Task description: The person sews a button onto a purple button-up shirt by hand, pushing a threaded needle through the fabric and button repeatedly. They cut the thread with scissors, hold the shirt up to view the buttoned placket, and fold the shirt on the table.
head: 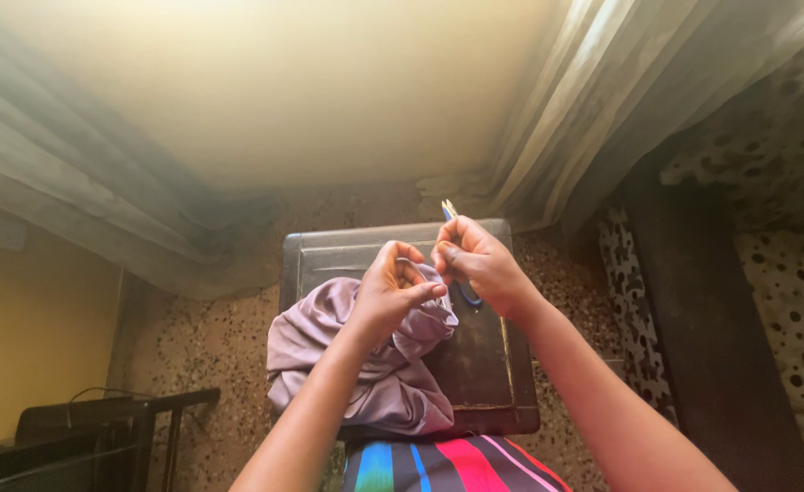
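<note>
A mauve cloth [329,351] lies bunched on a dark wooden table top [493,364] in front of me. My left hand [391,290] pinches a fold of this cloth and lifts it slightly. Just to its right, my right hand [476,262] grips small blue-handled scissors [450,212], whose metal tips stick up above the fingers and whose blue loop hangs below the palm. The two hands nearly touch above the cloth.
Sheer curtains [602,100] hang on both sides of a bright window. A speckled floor [201,337] surrounds the table. A spotted seat [784,273] stands at the right, dark furniture [101,437] at the lower left. Striped clothing [438,465] covers my lap.
</note>
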`<state>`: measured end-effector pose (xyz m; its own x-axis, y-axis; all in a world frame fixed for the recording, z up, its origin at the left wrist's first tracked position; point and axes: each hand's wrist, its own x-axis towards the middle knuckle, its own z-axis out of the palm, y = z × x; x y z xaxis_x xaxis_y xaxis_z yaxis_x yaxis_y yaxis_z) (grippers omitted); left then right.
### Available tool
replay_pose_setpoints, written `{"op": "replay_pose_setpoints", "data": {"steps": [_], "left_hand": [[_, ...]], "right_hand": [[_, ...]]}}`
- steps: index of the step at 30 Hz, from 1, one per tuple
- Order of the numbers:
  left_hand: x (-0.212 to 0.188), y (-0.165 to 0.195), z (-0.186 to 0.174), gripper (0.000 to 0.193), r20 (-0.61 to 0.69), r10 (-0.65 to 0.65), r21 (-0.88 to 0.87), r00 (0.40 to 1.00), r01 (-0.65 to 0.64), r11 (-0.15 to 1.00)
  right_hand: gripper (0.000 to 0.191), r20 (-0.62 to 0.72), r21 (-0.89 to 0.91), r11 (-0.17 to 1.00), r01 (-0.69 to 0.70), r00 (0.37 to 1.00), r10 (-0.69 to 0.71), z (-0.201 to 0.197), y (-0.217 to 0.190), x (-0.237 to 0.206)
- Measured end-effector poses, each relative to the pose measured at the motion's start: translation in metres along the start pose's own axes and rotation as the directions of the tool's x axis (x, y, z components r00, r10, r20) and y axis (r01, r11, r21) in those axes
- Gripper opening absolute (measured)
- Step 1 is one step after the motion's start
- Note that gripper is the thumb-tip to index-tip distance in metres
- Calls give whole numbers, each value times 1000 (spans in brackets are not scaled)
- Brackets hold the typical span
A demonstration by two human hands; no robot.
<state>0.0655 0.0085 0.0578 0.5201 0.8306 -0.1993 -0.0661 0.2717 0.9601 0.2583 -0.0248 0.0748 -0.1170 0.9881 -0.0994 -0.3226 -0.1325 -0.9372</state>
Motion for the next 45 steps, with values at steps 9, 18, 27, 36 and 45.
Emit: {"op": "replay_pose_setpoints", "data": {"steps": [9,18,27,36,45], "left_hand": [[-10,3,-7,11,35,-69,-173,997,74,982],[-4,-14,-13,10,-95,-167,-560,981,86,824],[1,-33,-12,16,-198,-305,-623,931,121,773],[5,-57,-31,6,-97,-467,-789,879,219,575],[3,-56,-32,10,-13,-514,-862,857,251,441]], "right_hand": [[9,81,-78,994,78,994,-72,16,-13,-1],[29,10,104,989,-102,995,102,24,11,-17],[28,-8,124,992,-8,1000,9,26,33,-18],[20,-53,69,997,-21,998,24,22,42,-19],[24,16,152,988,24,1000,-26,33,37,-23]]}}
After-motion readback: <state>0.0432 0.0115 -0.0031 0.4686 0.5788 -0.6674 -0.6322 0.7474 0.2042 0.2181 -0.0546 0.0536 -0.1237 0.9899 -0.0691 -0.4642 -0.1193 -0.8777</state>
